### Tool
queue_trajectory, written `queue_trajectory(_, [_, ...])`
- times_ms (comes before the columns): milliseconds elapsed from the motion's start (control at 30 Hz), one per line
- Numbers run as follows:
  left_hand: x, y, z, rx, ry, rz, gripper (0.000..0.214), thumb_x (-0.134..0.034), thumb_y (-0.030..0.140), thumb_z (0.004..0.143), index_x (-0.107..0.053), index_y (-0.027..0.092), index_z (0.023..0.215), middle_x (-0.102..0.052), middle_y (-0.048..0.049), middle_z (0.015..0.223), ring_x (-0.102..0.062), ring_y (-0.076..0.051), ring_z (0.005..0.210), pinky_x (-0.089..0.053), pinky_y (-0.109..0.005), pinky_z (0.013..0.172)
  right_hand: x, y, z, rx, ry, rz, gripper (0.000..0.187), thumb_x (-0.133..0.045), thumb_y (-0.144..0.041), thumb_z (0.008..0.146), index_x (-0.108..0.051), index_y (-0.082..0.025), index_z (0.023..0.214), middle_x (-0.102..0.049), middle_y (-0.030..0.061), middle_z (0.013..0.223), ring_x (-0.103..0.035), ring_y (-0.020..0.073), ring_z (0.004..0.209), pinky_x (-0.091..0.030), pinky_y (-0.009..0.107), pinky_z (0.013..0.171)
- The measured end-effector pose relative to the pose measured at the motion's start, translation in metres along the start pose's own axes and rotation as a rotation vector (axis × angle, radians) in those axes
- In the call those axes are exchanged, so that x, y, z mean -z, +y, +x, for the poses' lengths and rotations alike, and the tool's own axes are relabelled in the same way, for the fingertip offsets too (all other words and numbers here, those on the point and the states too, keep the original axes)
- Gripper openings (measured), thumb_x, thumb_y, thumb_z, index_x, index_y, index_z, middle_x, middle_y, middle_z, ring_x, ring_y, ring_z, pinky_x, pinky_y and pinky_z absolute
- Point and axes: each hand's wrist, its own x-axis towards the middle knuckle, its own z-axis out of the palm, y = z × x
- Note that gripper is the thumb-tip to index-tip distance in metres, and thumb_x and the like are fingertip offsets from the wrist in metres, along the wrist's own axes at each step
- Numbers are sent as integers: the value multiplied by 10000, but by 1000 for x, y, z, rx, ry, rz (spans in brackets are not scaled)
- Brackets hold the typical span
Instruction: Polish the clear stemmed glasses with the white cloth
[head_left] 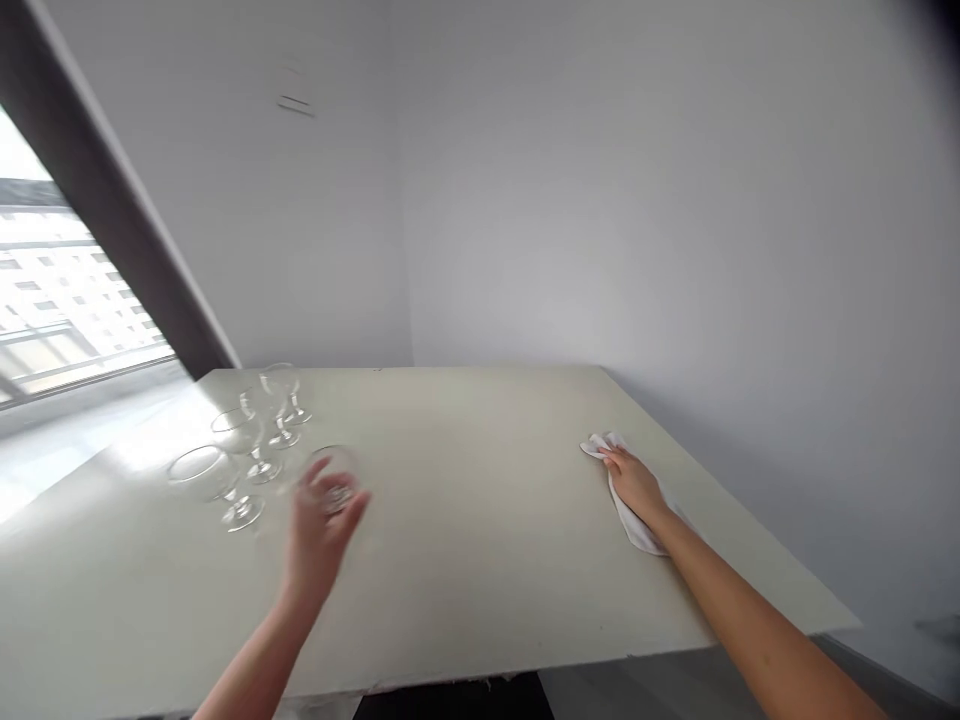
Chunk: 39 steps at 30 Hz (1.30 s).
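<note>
My left hand (pixel 319 535) reaches over the pale table (pixel 480 560) and its fingers wrap round a clear stemmed glass (pixel 335 478); the hand is blurred by motion. Just left of it stand several more empty stemmed glasses (pixel 247 445) in a loose group. My right hand (pixel 634 480) lies flat, fingers together, on a white cloth (pixel 637 525) near the table's right edge.
The table stands in a corner of plain white walls. A dark window frame (pixel 105 210) and a bright window are at the left. The table's near edge runs across the bottom, with dark floor (pixel 457 700) below.
</note>
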Motion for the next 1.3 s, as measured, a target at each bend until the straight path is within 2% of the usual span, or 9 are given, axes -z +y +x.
queue_trajectory(133, [-49, -6, 27, -82, -185, 84, 581, -608, 403, 684, -364, 238, 1186, -568, 3, 870, -531, -109, 647, -454, -261, 647, -27, -66, 8, -25, -76, 457, 393, -413, -376, 789, -635, -165, 1034, -632, 73, 1083, -531, 270, 1068, -387, 422, 930])
queue_trajectory(267, [-77, -23, 45, -180, -197, 228, 562, -596, 395, 699, -367, 252, 1192, -577, -14, 929, -524, -126, 683, -443, -289, 677, -42, -134, -1, -254, -143, 1000, 475, -489, -496, 758, -601, -147, 1060, -667, 85, 955, -617, 261, 878, -489, 382, 766])
queue_trajectory(367, [-89, -35, 50, -246, -165, 295, 541, -580, 369, 722, -368, 238, 1201, -575, -40, 977, -546, -151, 761, -433, -324, 743, -36, -179, -10, -327, -135, 1188, 474, -473, -512, 778, -575, -163, 1082, -661, 88, 930, -633, 242, 782, -512, 364, 667])
queue_trajectory(533, [-98, -48, 49, -282, -112, 345, 520, -573, 351, 734, -370, 233, 1198, -568, -62, 1014, -550, -195, 890, -420, -360, 806, -13, -243, -35, -47, 67, 1129, 425, -345, -488, 863, -534, -215, 1129, -615, 65, 1018, -588, 228, 894, -488, 351, 717])
queue_trajectory(633, [-98, -53, 46, -301, -98, 350, 516, -569, 325, 739, -364, 228, 1202, -556, -69, 1060, -528, -209, 964, -410, -371, 841, -23, -269, -57, 197, 85, 969, 399, -310, -422, 899, -485, -238, 1206, -547, 72, 1129, -516, 221, 1031, -443, 364, 833])
queue_trajectory(833, [-96, -57, 38, -356, -160, 380, 442, -499, 226, 760, -388, 210, 1188, -532, -65, 1103, -472, -211, 1058, -382, -368, 899, -61, -280, -82, 487, -70, 639, 457, -313, -321, 911, -270, -230, 1357, -557, 105, 1098, -467, 241, 1072, -424, 410, 853])
queue_trajectory(1000, [-98, -56, 39, -411, -148, 405, 409, -494, 259, 780, -402, 190, 1173, -540, -69, 1010, -481, -214, 987, -392, -367, 872, -58, -269, -75, 600, -12, 333, 333, -408, -310, 865, -484, -206, 1172, -621, 107, 946, -466, 304, 1031, -401, 459, 806])
queue_trajectory(1100, [-98, -56, 41, -471, -176, 438, 439, -533, 248, 755, -404, 190, 1171, -535, -68, 982, -479, -220, 958, -399, -364, 848, -57, -264, -73, 517, -128, 416, 200, -446, -332, 841, -559, -206, 947, -624, 78, 819, -553, 245, 807, -447, 385, 691])
queue_trajectory(1300, [-96, -51, 32, -678, -238, 507, 444, -490, 129, 752, -403, 161, 1187, -538, -88, 979, -480, -218, 895, -417, -354, 786, -61, -264, -76, 158, -630, 967, 259, -470, -443, 818, -532, -192, 815, -565, -20, 534, -467, 109, 400, -387, 235, 388])
